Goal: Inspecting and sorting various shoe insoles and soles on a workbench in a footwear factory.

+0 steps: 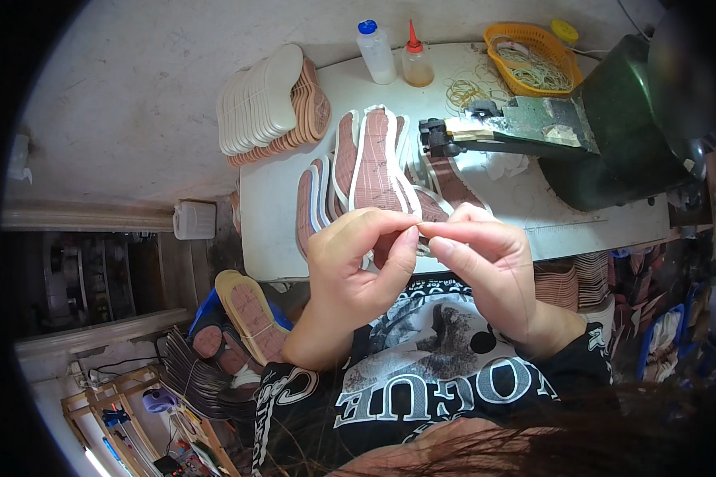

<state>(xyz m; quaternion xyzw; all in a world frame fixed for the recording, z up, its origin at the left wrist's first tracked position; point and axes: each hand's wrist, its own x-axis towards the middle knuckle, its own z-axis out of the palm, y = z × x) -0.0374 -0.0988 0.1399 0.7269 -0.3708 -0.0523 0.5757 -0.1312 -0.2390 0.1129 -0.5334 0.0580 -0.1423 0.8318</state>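
Note:
Close in front of my chest, my left hand (pixel 359 253) and my right hand (pixel 492 256) meet fingertip to fingertip. Each pinches with thumb and forefinger; whatever lies between the tips is too small to make out. Just beyond them, reddish-brown insoles (pixel 376 171) with white edging lie overlapping on the white table (pixel 565 238), partly hidden by my fingers. To their right, the dark head of a green machine (pixel 525 131) reaches over more insoles.
Stacked white insoles (pixel 254 103) stand at the table's back left. Behind are a blue-capped bottle (pixel 376 56), a red-tipped bottle (pixel 417 63) and a yellow basket (pixel 533 60) of cords or bands. Below left hang more insoles (pixel 250 314); stacked pieces (pixel 557 286) sit below right.

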